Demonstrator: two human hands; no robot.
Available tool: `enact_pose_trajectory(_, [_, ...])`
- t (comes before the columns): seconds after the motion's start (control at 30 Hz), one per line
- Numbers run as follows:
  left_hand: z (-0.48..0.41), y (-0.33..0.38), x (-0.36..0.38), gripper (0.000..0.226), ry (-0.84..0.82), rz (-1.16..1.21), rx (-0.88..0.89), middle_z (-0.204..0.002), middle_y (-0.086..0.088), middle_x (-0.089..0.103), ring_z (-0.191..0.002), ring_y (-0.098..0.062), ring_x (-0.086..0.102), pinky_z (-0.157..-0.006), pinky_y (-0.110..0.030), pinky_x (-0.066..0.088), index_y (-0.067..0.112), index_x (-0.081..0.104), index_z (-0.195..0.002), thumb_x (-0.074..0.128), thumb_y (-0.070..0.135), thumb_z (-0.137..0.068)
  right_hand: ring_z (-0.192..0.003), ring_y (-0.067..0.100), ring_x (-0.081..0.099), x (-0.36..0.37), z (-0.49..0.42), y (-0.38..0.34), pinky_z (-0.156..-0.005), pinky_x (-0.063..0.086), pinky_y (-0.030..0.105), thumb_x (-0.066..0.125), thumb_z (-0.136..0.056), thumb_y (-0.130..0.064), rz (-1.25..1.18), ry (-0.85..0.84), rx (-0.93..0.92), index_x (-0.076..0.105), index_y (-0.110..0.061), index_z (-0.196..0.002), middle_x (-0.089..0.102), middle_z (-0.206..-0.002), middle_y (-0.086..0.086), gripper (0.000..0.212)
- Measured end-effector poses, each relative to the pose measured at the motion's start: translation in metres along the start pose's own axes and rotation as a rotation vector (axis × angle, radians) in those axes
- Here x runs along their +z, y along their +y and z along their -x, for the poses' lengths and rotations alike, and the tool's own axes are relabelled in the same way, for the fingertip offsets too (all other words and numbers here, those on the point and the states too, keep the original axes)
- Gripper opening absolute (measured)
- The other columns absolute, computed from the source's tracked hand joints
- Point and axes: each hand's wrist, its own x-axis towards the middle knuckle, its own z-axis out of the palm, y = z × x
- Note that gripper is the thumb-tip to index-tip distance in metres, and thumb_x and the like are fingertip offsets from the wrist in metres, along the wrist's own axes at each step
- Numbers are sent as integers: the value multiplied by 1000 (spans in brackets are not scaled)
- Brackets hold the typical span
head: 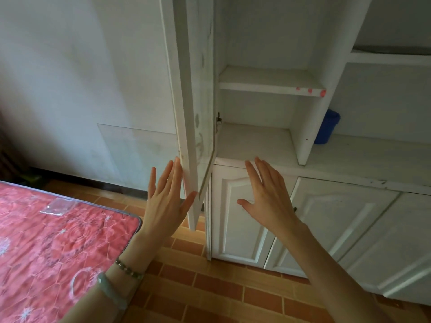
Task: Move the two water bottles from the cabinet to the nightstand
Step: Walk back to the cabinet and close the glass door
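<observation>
A white cabinet (310, 127) stands ahead with its tall upper door (190, 113) swung open edge-on toward me. Both shelves (268, 82) inside the open section are bare; no water bottle shows anywhere, and no nightstand is in view. My left hand (166, 201) is flat, fingers apart, fingertips and thumb at the lower edge of the open door. My right hand (265, 197) is spread open in front of the lower cabinet doors, just below the shelf ledge, holding nothing.
A bed with a red patterned mattress (53, 248) fills the lower left, a small clear plastic bag (57, 206) lying on it. A blue plastic tub (326, 127) sits in the cabinet's right bay. A glass pane (137, 152) leans against the wall. Brick-tile floor (210, 287) lies below.
</observation>
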Motion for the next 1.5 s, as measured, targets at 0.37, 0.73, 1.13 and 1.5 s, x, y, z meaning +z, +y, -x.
enact_pose_trajectory(0.37, [-17,80,41,68,9,70,42,-154,-9,16,-143,-22,12,-117,-45,0,15,-2,-149,32,41,-97,-124,41,41,-24,16,69,-98,29,47,86,-56,-35,28,22,18,36,-4,-133,42,-137,25,97])
enact_pose_trajectory(0.73, [-55,174,93,71,35,22,63,-155,-14,5,-144,-26,4,-116,-49,3,5,0,-148,43,32,-98,-125,41,38,-49,41,147,-100,29,47,85,-60,-30,77,66,102,34,-4,-136,40,-138,25,95])
enact_pose_trajectory(1.13, [-142,228,162,75,-60,-88,190,-152,-17,24,-141,-32,19,-114,-53,9,5,27,-145,64,31,-85,-119,41,46,-38,15,216,-95,38,52,85,-57,-38,154,98,164,37,0,-132,49,-130,26,96])
enact_pose_trajectory(1.5, [-217,252,233,79,-37,-64,236,-153,-16,17,-141,-29,16,-113,-52,11,6,18,-147,62,31,-85,-122,39,43,-14,-45,278,-97,36,47,84,-59,-36,200,84,232,34,-1,-134,44,-134,26,96])
